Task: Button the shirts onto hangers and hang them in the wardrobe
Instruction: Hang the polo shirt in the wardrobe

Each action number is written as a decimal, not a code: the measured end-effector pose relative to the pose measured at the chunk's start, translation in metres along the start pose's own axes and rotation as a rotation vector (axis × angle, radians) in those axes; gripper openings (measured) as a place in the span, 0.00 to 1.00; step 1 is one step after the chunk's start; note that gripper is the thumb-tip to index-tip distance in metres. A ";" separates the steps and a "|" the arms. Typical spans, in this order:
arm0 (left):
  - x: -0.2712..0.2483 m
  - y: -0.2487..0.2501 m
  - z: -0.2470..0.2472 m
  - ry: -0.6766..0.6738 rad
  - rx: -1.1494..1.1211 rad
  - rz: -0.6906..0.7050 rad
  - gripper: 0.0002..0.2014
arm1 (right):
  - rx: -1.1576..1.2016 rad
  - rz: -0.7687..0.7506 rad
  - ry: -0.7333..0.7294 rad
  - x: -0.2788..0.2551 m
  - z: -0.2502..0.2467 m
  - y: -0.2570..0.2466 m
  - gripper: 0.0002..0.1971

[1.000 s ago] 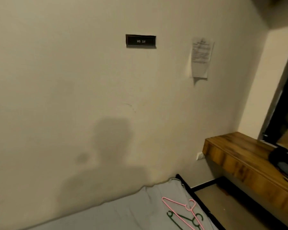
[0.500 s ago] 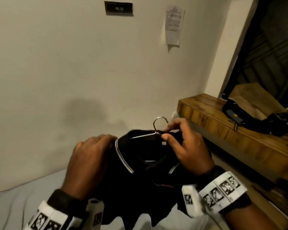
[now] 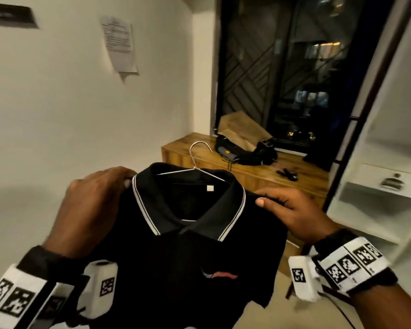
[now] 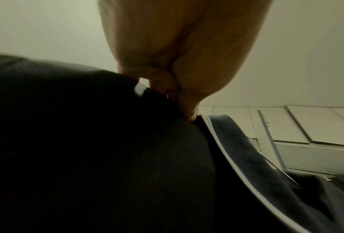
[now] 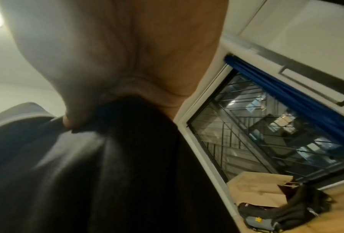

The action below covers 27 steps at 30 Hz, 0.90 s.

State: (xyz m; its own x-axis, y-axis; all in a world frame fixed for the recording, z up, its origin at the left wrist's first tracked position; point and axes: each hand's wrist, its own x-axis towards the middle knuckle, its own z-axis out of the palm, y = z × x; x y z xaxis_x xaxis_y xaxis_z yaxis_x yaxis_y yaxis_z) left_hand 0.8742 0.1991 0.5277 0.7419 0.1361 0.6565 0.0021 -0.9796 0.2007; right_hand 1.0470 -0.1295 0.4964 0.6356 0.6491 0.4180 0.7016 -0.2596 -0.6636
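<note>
A black polo shirt (image 3: 176, 257) with a white-striped collar hangs in the air in front of me on a thin metal hanger (image 3: 195, 162), whose hook stands up above the collar. My left hand (image 3: 93, 205) grips the shirt's left shoulder beside the collar. My right hand (image 3: 292, 210) grips the right shoulder, thumb on top. In the left wrist view the fingers (image 4: 167, 85) pinch the dark cloth (image 4: 87, 149) at the collar edge. In the right wrist view the hand (image 5: 117, 71) is bunched on the black shirt (image 5: 117, 173).
A wooden ledge (image 3: 259, 176) runs under a dark window (image 3: 294, 79), carrying a brown paper bag (image 3: 242, 129) and a black bag (image 3: 244, 153). White wardrobe shelves (image 3: 389, 186) with a drawer stand open at the right. A paper notice (image 3: 119, 43) hangs on the wall.
My view has swung right from the wall and bed toward the window and wardrobe. The shirt was lifted and spread; my right hand went from the hanger hook to the right shoulder.
</note>
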 end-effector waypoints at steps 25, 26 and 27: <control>0.200 0.376 0.254 -0.391 -0.885 0.706 0.19 | -0.391 0.426 0.695 -0.255 -0.300 0.077 0.11; 0.204 0.391 0.264 -0.364 -0.842 0.734 0.19 | -0.406 0.443 0.722 -0.261 -0.307 0.076 0.11; 0.207 0.406 0.273 -0.335 -0.812 0.749 0.18 | -0.420 0.463 0.746 -0.267 -0.314 0.075 0.10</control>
State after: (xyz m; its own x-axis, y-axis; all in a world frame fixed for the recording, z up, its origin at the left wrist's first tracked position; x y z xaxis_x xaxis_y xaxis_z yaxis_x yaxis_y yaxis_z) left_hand 1.2123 -0.2107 0.5466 0.5159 -0.6045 0.6071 -0.8557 -0.3980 0.3308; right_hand 1.0312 -0.5468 0.5302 0.8167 -0.1642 0.5531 0.2965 -0.7030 -0.6464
